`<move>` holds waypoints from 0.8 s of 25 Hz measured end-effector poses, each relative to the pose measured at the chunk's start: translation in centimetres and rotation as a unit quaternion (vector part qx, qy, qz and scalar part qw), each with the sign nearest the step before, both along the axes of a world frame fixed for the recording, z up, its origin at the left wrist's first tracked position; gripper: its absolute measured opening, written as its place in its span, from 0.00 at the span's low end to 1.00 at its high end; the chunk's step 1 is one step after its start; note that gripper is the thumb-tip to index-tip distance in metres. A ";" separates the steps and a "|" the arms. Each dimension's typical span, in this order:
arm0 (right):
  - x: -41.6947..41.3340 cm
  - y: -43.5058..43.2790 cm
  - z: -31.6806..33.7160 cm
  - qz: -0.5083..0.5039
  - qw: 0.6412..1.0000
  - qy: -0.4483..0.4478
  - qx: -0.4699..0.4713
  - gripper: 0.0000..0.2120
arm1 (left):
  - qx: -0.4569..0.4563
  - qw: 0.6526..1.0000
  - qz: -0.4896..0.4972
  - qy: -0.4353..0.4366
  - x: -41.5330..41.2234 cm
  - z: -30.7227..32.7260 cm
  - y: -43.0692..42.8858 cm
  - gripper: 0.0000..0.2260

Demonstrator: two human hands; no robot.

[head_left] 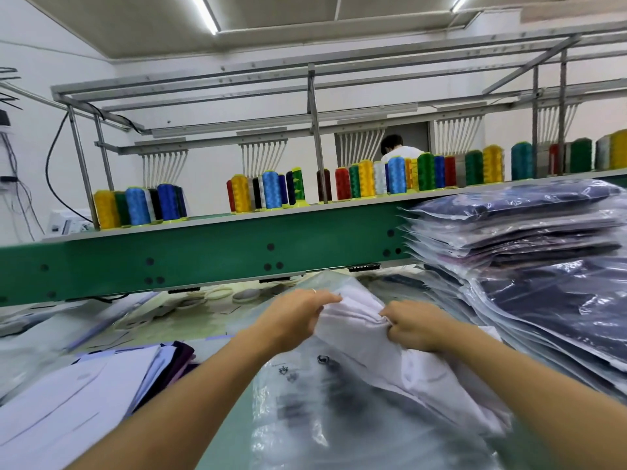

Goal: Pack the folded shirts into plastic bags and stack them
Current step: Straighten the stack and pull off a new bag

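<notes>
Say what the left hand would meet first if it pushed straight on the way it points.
The left hand grips the white shirt; pushed on, it would likely meet the plastic bag first, though depth is unclear.

The shirt [356,320] sits at the middle of the tabletop [203,313], its far end held between the left hand [295,317] and the right hand [412,325]. The plastic bag [305,401] spreads from beyond that end down to the near edge. How far the shirt is inside cannot be told. A pile of unbagged shirts [84,385] lies at the near left corner. The stack of bagged shirts [543,266] rises along the right edge, beside the right hand. Over the far edge runs a machine beam [203,259], with loose rings [217,295] on the tabletop under it. Thread cones [271,189] stand in groups on top of the beam, and behind them is another person [395,149].
</notes>
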State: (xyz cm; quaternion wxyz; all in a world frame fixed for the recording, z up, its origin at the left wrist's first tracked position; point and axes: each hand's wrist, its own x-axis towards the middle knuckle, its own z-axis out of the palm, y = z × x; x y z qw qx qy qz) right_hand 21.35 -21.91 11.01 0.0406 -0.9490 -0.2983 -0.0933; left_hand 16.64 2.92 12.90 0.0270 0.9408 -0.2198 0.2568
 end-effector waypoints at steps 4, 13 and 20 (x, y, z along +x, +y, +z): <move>-0.7 3.1 0.7 0.001 0.999 0.002 0.037 0.07 | -0.038 0.997 0.054 -0.041 0.0 0.8 -3.5 0.29; 0.4 5.4 1.1 0.000 0.969 0.075 0.237 0.14 | -0.079 0.989 -0.016 -0.120 -1.0 0.4 -5.2 0.27; 0.8 5.9 0.4 -0.057 0.828 0.237 0.505 0.04 | -0.375 0.902 0.013 0.216 -1.5 -1.6 -0.9 0.40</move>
